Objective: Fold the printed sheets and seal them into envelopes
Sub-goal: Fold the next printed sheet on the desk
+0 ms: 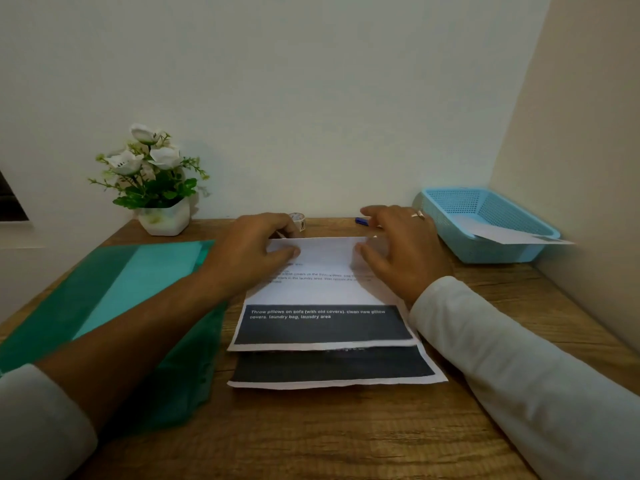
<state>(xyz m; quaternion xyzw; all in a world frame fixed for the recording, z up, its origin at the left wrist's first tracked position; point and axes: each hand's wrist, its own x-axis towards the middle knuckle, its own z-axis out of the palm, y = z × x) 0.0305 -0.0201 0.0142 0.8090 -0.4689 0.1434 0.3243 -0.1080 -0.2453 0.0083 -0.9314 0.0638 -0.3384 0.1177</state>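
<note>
A printed sheet [322, 292] with a dark band of white text lies in the middle of the wooden desk, on top of a second printed sheet [332, 370] that sticks out toward me. My left hand [252, 251] pinches the top sheet's far left corner between thumb and fingers. My right hand [398, 251] holds the far right corner the same way. The far edge of that sheet is lifted off the desk and curls toward me.
A green plastic folder [114, 306] lies at the left. A white pot of flowers [156, 181] stands at the back left. A tape roll [298, 220] and a blue pen [362, 221] lie by the wall. A blue basket [485, 251] holding paper sits at the right.
</note>
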